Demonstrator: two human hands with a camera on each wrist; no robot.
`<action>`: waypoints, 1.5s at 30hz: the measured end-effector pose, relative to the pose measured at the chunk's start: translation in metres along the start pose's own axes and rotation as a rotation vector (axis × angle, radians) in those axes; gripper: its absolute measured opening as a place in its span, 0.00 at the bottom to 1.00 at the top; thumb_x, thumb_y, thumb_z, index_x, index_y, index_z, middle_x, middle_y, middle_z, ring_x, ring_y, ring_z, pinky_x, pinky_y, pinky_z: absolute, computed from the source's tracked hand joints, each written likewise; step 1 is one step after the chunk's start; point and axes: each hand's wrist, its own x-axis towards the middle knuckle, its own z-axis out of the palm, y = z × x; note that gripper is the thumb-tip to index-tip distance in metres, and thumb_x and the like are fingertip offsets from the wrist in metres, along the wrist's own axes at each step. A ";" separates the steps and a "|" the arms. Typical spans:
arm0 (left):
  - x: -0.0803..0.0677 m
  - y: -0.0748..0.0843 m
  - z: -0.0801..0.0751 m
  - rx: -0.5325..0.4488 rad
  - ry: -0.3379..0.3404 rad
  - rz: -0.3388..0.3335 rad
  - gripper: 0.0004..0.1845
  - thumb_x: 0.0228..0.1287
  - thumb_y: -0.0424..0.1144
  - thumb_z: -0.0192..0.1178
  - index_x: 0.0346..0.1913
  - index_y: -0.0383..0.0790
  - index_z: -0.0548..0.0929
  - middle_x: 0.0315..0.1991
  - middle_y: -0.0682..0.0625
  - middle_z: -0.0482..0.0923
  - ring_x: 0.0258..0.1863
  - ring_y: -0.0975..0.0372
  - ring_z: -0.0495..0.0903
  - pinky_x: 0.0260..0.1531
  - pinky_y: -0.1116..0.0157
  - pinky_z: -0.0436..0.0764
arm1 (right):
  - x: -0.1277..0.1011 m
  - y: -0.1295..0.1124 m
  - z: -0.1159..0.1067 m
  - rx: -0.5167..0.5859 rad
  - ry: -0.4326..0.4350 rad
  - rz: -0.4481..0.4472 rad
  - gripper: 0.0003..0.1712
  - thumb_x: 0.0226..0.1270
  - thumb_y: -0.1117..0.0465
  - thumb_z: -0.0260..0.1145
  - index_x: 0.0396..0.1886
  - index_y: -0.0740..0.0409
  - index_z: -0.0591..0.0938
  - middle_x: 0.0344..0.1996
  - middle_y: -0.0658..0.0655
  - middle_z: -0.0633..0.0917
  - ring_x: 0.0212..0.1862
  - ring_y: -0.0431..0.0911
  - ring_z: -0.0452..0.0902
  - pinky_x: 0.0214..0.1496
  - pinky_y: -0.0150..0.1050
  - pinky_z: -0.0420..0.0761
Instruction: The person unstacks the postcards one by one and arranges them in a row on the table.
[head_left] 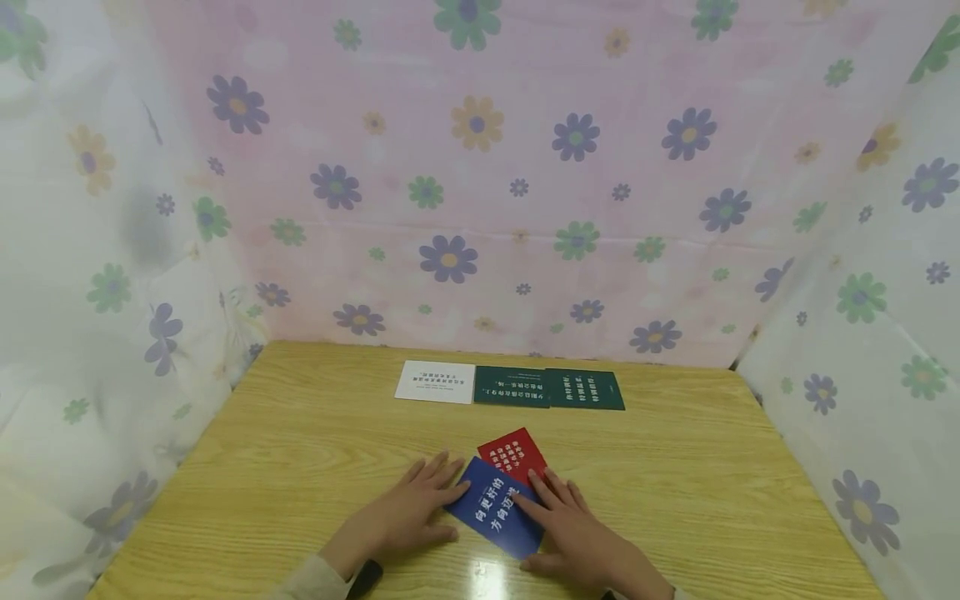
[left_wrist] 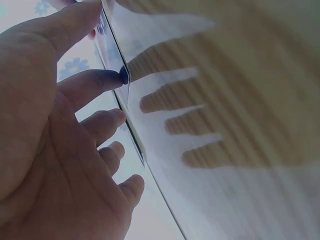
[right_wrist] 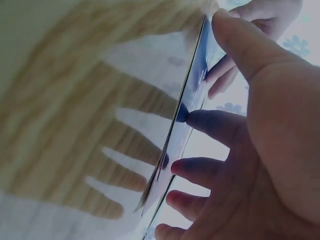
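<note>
Both my hands, left point(head_left: 408, 508) and right point(head_left: 577, 533), lie flat with straight fingers on the blue card point(head_left: 495, 508), gripping nothing. It's slick on this table point(head_left: 300, 442), so it could slide onto the red card point(head_left: 513, 454).

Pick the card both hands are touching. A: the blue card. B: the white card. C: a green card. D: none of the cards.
A: the left hand and right hand both rest flat fingers on the blue card, which partly covers the red card; the white and green cards lie apart, farther back.
</note>
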 end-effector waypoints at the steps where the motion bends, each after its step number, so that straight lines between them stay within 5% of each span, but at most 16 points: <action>1: -0.001 0.001 0.001 0.005 -0.002 0.006 0.37 0.69 0.59 0.60 0.76 0.46 0.69 0.81 0.44 0.53 0.81 0.46 0.46 0.78 0.42 0.49 | 0.000 0.000 0.000 0.002 0.002 0.009 0.48 0.62 0.32 0.68 0.79 0.40 0.65 0.81 0.62 0.55 0.81 0.65 0.41 0.78 0.71 0.46; 13: -0.008 0.013 0.003 0.047 -0.018 0.089 0.33 0.68 0.60 0.62 0.71 0.48 0.77 0.81 0.49 0.56 0.81 0.47 0.50 0.77 0.42 0.55 | -0.003 0.015 -0.009 -0.029 0.104 0.042 0.61 0.51 0.35 0.78 0.78 0.60 0.64 0.80 0.66 0.58 0.81 0.67 0.43 0.78 0.71 0.45; 18: -0.003 0.011 0.002 0.050 0.010 0.081 0.40 0.64 0.59 0.66 0.75 0.44 0.70 0.81 0.47 0.54 0.81 0.47 0.48 0.77 0.42 0.53 | -0.007 0.024 -0.013 -0.026 0.142 0.055 0.64 0.49 0.37 0.80 0.77 0.66 0.64 0.79 0.68 0.58 0.80 0.69 0.43 0.77 0.72 0.46; 26: 0.005 0.007 0.002 0.045 0.024 -0.003 0.53 0.56 0.64 0.70 0.77 0.35 0.64 0.82 0.43 0.49 0.82 0.48 0.43 0.79 0.45 0.50 | -0.013 0.030 -0.017 0.029 0.144 0.055 0.62 0.47 0.38 0.81 0.75 0.67 0.67 0.78 0.70 0.59 0.80 0.71 0.43 0.77 0.72 0.43; 45: 0.007 0.014 -0.005 0.045 0.034 -0.011 0.52 0.50 0.64 0.73 0.71 0.33 0.72 0.80 0.39 0.56 0.81 0.45 0.48 0.78 0.44 0.53 | -0.017 0.030 -0.014 0.153 0.156 0.052 0.59 0.45 0.42 0.84 0.73 0.65 0.70 0.77 0.68 0.62 0.80 0.70 0.44 0.77 0.72 0.42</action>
